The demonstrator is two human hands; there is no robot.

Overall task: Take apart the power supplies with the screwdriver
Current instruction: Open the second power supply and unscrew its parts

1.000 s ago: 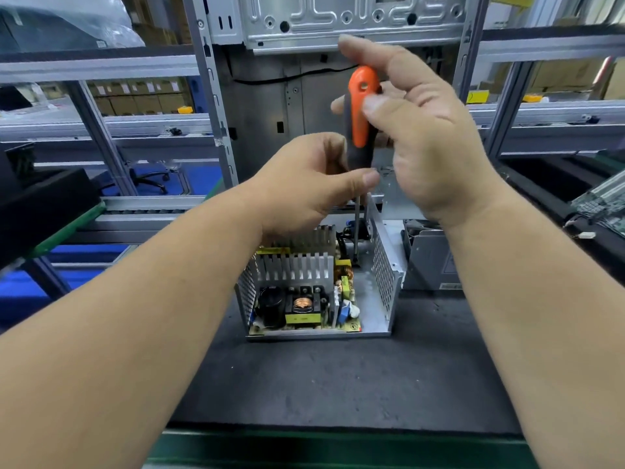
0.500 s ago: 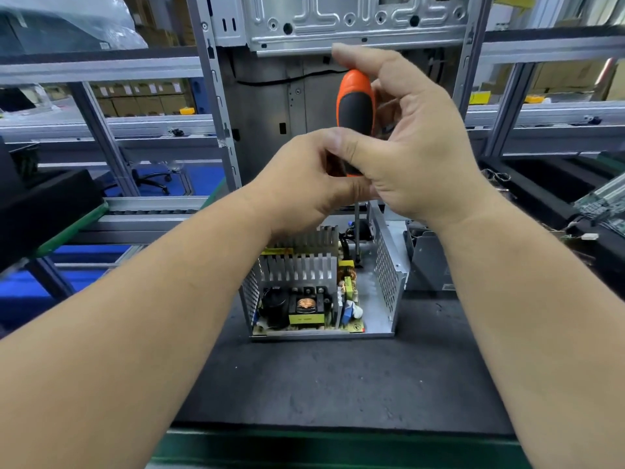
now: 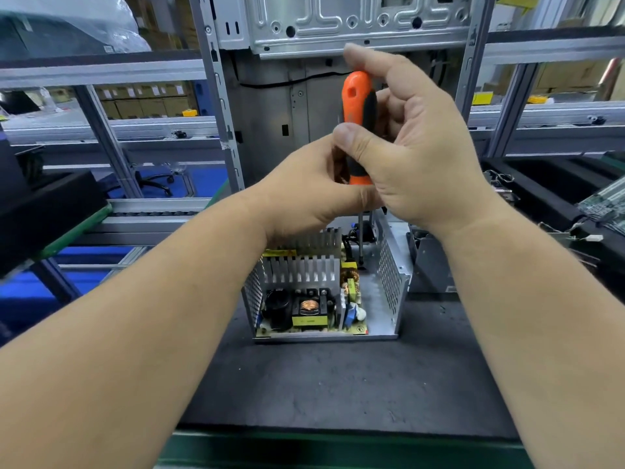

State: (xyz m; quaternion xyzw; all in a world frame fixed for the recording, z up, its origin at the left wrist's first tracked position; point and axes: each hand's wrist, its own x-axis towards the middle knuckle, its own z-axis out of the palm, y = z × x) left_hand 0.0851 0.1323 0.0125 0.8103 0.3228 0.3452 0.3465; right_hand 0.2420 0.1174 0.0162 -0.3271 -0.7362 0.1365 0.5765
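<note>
An open power supply (image 3: pixel 389 330), a perforated metal case with its circuit board, heat sinks and coils exposed, sits on the dark mat. An orange and black screwdriver (image 3: pixel 356 106) stands upright over its far right corner, shaft reaching down inside the case. My right hand (image 3: pixel 412 147) grips the handle, thumb across its front. My left hand (image 3: pixel 304 198) holds the lower end of the handle where the shaft begins. The screwdriver tip is hidden among the components.
A second grey power supply case (image 3: pixel 429 265) stands just behind and right of the open one. A dark tray with boards and wires (image 3: pixel 554 194) lies at the right. A metal chassis (image 3: pixel 338 25) hangs on the frame behind. A roller conveyor (image 3: pixel 152 211) runs at the left.
My right thumb has slid down the handle from near its top to the middle, meeting my left hand. The screwdriver stays upright in the same corner.
</note>
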